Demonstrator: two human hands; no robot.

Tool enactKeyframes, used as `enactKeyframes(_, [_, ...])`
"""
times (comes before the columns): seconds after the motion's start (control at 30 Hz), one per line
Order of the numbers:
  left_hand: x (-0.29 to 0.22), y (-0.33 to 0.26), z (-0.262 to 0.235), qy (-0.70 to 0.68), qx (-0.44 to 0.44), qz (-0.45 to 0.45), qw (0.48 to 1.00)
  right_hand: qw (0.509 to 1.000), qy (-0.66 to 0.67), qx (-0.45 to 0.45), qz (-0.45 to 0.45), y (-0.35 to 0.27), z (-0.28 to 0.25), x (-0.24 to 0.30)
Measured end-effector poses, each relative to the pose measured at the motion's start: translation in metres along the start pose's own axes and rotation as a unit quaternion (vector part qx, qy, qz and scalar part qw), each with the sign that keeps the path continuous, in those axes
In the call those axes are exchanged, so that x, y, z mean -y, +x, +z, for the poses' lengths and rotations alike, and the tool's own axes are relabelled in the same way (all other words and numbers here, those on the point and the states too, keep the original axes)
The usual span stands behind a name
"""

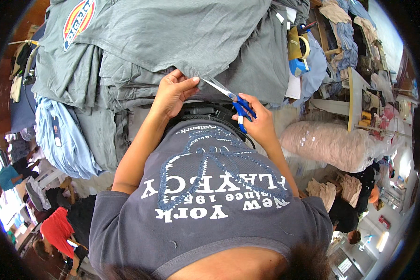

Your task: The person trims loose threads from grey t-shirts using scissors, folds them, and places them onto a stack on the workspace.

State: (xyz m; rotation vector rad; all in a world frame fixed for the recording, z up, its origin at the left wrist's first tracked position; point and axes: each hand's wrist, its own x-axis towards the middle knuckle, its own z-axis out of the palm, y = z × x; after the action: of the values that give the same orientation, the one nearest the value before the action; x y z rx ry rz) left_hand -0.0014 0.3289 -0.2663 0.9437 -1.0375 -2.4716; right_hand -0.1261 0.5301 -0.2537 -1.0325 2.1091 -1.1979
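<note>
Grey T-shirts [163,32] lie heaped on the table in front of me, the top one spread out with its hem toward me. A coloured printed badge [79,21] shows on grey cloth at the far left. My left hand [176,91] pinches the hem of the grey T-shirt between thumb and fingers. In my right hand [256,120] are scissors [240,109] with blue handles. Their metal blades point up and left, the tips at the hem beside my left fingertips. Whether the blades are parted is hard to make out.
A blue tape dispenser [298,66] stands at the table's right side. Light blue garments [63,135] hang at the left edge. To the right lies a large plastic-wrapped pink bundle [324,144]. A person in a red top [57,228] works at lower left; others are at lower right.
</note>
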Motion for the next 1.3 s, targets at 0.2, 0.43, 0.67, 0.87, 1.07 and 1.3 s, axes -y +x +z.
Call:
enactKeyframes(0.2, [0.005, -0.001, 0.007, 0.016, 0.008, 0.032, 0.999, 1.000, -0.028, -0.007, 0.005, 0.002, 0.002, 0.004])
enactKeyframes(0.43, [0.009, -0.004, 0.012, 0.006, 0.012, 0.028, 1.000, 0.999, -0.016, 0.023, 0.017, 0.017, 0.008, 0.011])
enactKeyframes(0.67, [0.010, -0.005, 0.013, -0.016, -0.007, 0.013, 1.000, 0.998, -0.016, 0.053, 0.031, 0.018, 0.004, 0.013])
enactKeyframes(0.87, [0.011, 0.004, 0.004, -0.060, -0.038, 0.037, 0.997, 0.995, 0.042, 0.062, 0.065, 0.013, 0.004, 0.000])
enactKeyframes(1.07, [0.015, 0.003, 0.009, -0.058, -0.043, 0.050, 0.996, 0.996, -0.066, 0.040, 0.044, 0.017, 0.004, 0.008])
enactKeyframes(1.3, [0.018, 0.001, 0.010, -0.045, -0.039, 0.060, 0.996, 0.998, -0.024, 0.056, 0.028, 0.031, 0.011, 0.013])
